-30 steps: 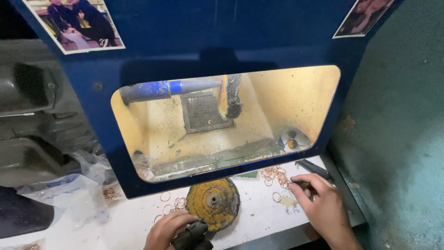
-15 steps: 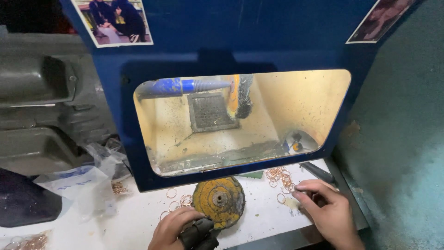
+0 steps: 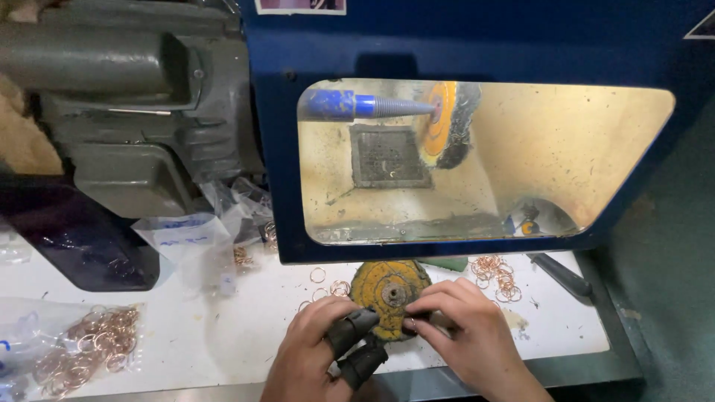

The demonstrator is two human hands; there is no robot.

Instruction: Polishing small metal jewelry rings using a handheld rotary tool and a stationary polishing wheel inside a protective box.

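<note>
My left hand (image 3: 316, 353) rests on the white bench with dark finger guards (image 3: 356, 344) on two fingers, which touch the near edge of a yellow worn polishing disc (image 3: 389, 292) lying flat. My right hand (image 3: 469, 335) is beside it, fingertips pinched together at the disc's lower right edge; whether a small ring sits between them is unclear. Loose copper-coloured rings (image 3: 497, 274) lie just beyond my right hand. Behind the disc stands a blue polishing hood (image 3: 447, 45) with a lit opening, where a yellow buffing wheel (image 3: 445, 123) sits on a tapered spindle (image 3: 372, 106).
A grey motor housing (image 3: 126, 97) fills the upper left. Clear plastic bags of rings (image 3: 82, 346) lie at the left, more bags (image 3: 216, 223) by the hood. A dark tool handle (image 3: 560, 274) lies at the right. The bench edge (image 3: 596, 365) runs along the front.
The view has shifted right and nearer. My right hand has moved left from the ring pile to the disc, beside my left hand. The buffing wheel on the spindle now shows.
</note>
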